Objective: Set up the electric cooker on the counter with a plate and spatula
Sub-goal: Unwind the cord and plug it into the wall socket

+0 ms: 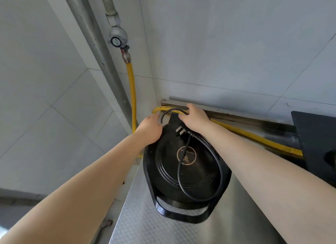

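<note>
On the steel counter (145, 225), both hands' grips clutch the black cooker (185, 171), its gold label unreadable.

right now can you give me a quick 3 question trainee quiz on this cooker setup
1. True or false: the plug lies on top of the electric cooker.
2. Which hose runs along the wall behind the cooker? A) yellow hose B) red hose C) green hose
3. Fill in: both hands reach to the cooker's far edge, by the black ____.

Key: 1 true; 2 A; 3 cord. The left hand and right hand sit there; the counter is metal.
</note>
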